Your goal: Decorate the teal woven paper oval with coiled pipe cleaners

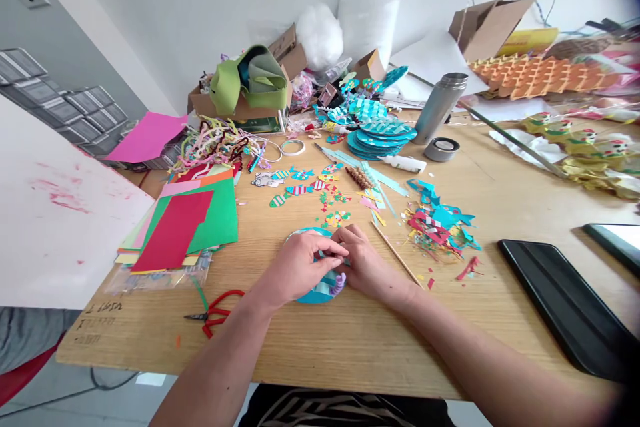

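Observation:
A round blue paper disc [314, 295] lies on the table in front of me, partly covered by both hands. My left hand [305, 260] rests over its left and middle part, with thumb and fingers brought together. Meeting it at the fingertips, my right hand [361, 259] is curled at the disc's right edge. Whatever is pinched between the fingers is hidden. A purple fuzzy pipe-cleaner curl [339, 284] sticks up from the disc just below the fingertips. Beyond the hands lie striped paper fish [300, 190] and small green and yellow paper bits [335, 219].
Red-handled scissors [217, 313] lie left of my forearm, below stacked coloured paper [220, 213]. A wooden stick [397, 255] and paper scraps [440, 223] are at right, near a black tray [560, 307]. Blue discs [380, 143] and a steel flask [440, 110] stand behind.

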Demonstrator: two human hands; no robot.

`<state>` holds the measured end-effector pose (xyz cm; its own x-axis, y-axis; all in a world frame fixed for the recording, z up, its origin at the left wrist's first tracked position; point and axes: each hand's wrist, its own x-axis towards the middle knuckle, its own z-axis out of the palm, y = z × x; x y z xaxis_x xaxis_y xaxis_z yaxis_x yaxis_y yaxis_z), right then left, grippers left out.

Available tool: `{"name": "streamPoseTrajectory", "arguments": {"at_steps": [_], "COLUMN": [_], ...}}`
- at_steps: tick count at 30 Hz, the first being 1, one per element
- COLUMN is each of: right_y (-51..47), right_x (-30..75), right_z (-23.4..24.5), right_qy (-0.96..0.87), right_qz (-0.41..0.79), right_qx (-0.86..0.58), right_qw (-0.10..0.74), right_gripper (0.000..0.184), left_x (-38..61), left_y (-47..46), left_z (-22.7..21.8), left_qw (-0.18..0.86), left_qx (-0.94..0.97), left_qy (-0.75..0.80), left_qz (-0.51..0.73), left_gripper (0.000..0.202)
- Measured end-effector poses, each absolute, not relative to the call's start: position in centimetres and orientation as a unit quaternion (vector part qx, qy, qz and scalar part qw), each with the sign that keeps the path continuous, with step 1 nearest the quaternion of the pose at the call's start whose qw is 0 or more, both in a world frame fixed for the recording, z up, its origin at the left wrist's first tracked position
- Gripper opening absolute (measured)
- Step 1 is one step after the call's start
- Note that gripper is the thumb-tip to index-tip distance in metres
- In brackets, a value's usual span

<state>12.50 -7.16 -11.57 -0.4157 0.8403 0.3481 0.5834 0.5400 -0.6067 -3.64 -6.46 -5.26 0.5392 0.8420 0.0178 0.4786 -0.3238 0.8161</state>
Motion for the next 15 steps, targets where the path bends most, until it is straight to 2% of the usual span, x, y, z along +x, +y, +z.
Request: {"name": "streamPoseTrajectory", "arguments": {"at_steps": [6,15], "right_y": [-6.97,-6.95], "right_x": [12.6,12.69], "right_z": [-11.83,-10.95], "right_qy": [-0.817,-0.823], "right_qz": [0.2,0.202], "right_qx": [-0.441,-0.435], "right_qw": [0.313,0.304], "right_gripper": [0.011,0.004], "left_x": [-3.59,-3.9], "left_y": [-6.32,-6.31], "left_z": [-5.48,-5.8], "left_qw": [0.415,0.412], "left_qx": [0.777,0.769], "left_qy": [0.415,0.423], "left_qz": [0.226,0.244], "left_gripper": [0.022,0.019]}}
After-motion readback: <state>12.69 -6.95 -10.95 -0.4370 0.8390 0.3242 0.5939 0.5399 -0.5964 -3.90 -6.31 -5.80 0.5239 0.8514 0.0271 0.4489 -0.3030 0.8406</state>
